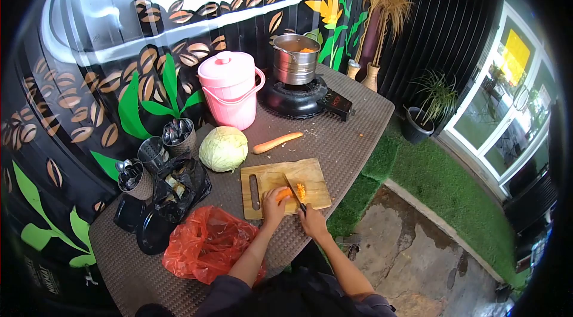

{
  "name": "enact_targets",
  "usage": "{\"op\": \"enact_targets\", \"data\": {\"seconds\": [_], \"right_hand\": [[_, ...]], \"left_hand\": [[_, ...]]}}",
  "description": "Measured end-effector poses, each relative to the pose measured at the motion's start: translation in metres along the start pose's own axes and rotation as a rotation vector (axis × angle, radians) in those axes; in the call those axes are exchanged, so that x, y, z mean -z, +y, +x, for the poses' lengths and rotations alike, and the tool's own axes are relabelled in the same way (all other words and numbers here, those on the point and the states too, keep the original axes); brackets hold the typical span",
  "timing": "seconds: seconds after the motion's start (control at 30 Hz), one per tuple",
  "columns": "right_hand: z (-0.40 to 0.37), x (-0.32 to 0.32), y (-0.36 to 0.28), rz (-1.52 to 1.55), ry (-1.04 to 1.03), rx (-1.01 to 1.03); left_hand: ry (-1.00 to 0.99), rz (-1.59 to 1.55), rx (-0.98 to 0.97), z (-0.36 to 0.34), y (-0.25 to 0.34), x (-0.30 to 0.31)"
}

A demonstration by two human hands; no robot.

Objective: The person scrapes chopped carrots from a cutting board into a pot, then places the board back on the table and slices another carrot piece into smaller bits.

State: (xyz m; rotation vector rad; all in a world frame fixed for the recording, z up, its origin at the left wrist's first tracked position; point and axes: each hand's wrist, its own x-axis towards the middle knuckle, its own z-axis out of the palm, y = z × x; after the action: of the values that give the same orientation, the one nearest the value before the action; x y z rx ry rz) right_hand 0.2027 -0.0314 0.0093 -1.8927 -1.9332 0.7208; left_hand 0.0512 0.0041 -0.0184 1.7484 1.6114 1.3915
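Note:
My left hand (274,205) is closed on a carrot (283,194) that lies on the wooden cutting board (310,175). In my right hand (312,221) is a knife (294,189), its blade at the carrot's cut end and its dark handle within my fingers. A small heap of chopped carrot (301,190) sits just right of the blade. Beyond the board lies a whole carrot (277,142), with a pale green cabbage (223,148) to its left.
A metal pot (295,65) with orange pieces inside stands on a black portable stove (295,97). Beside it is a lidded pink bucket (230,93). A red plastic bag (209,242), a black bag (184,188) and cutlery holders (134,179) occupy the table's left side.

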Motion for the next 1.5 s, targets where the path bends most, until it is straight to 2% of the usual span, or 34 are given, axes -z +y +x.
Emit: {"op": "enact_targets", "data": {"seconds": [0.07,0.17,0.27,0.33,0.57,0.63,0.67,0.73,0.77,0.83,0.87,0.93,0.97,1.07,1.17,1.3,1.5], "right_hand": [[-0.011,0.003,-0.005,-0.034,0.040,0.007],[-0.018,0.004,-0.004,-0.072,0.116,0.012],[-0.019,0.002,0.007,-0.075,0.210,0.085],[-0.020,0.004,0.014,-0.042,0.311,0.179],[-0.022,0.009,0.020,-0.030,0.288,0.109],[-0.022,0.008,0.021,0.007,0.296,0.169],[-0.022,0.007,0.021,0.006,0.297,0.171],[-0.023,0.003,0.020,-0.027,0.306,0.176],[-0.022,0.002,0.020,-0.026,0.307,0.176],[-0.023,0.003,0.017,-0.052,0.302,0.119],[-0.023,0.005,0.016,-0.051,0.302,0.119],[-0.022,0.010,0.013,-0.061,0.270,0.097],[-0.022,0.009,0.015,-0.061,0.272,0.094],[-0.020,0.008,0.021,-0.092,0.327,0.147],[-0.023,0.016,0.022,-0.097,0.308,0.133],[-0.028,0.024,0.025,-0.068,0.353,0.136],[-0.046,0.034,0.030,-0.001,0.360,0.101]], "left_hand": [[0.016,-0.028,0.034,-0.004,0.002,0.000],[0.106,0.008,-0.038,-0.009,0.003,0.004],[0.125,0.135,-0.081,-0.012,0.005,0.013],[0.047,0.345,-0.041,-0.015,0.009,0.020],[0.205,0.356,-0.007,-0.011,-0.017,0.031],[0.187,0.311,0.137,-0.005,-0.014,0.035],[0.189,0.310,0.137,-0.003,-0.011,0.034],[0.316,0.526,0.151,-0.003,0.001,0.030],[0.317,0.526,0.150,-0.003,0.007,0.028],[0.277,0.453,-0.118,-0.005,0.017,0.022],[0.277,0.454,-0.119,-0.005,0.022,0.018],[0.022,0.380,-0.252,-0.004,0.033,0.008],[0.019,0.379,-0.254,-0.003,0.039,0.003],[-0.068,0.435,-0.043,-0.001,0.044,-0.014],[-0.055,0.425,0.026,0.005,0.050,-0.020],[-0.088,0.434,0.003,0.011,0.046,-0.028],[-0.014,0.427,0.016,0.013,0.037,-0.042]]}}
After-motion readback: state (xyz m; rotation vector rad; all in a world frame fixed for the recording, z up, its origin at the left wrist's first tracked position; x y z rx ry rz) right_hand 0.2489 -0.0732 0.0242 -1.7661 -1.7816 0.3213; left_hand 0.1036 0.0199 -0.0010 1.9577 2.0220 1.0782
